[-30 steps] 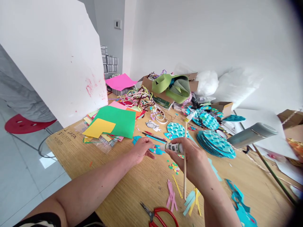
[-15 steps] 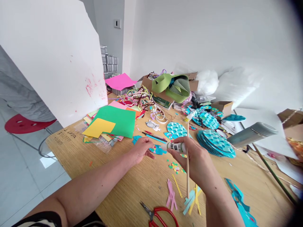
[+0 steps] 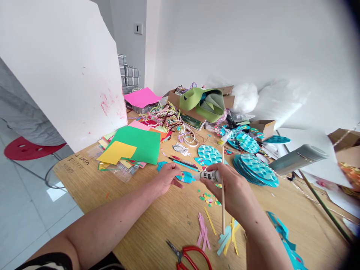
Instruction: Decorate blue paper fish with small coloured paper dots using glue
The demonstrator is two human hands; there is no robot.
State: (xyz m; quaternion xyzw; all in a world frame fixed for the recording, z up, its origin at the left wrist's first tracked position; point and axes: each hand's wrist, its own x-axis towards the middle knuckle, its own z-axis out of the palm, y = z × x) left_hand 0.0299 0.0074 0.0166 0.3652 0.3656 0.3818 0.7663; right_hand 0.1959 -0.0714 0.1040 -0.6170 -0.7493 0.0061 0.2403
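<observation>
My right hand (image 3: 229, 187) is closed around a small white glue bottle (image 3: 209, 175), its nozzle pointing left at a blue paper fish cutout (image 3: 186, 177) on the wooden table (image 3: 157, 225). A thin wooden stick (image 3: 223, 187) also runs down through this hand. My left hand (image 3: 165, 177) pinches the fish cutout's left end and holds it against the table.
Red-handled scissors (image 3: 189, 257) and loose paper strips (image 3: 216, 232) lie near the front edge. A stack of coloured paper (image 3: 135, 144) sits at left. Blue scaled paper discs (image 3: 254, 168), a grey metal flask (image 3: 298, 159), cardboard boxes and pipe cleaners (image 3: 165, 114) crowd the back.
The wooden stick in my right hand has swung a little to the right and more upright. Both hands stay at the fish cutout with the glue bottle.
</observation>
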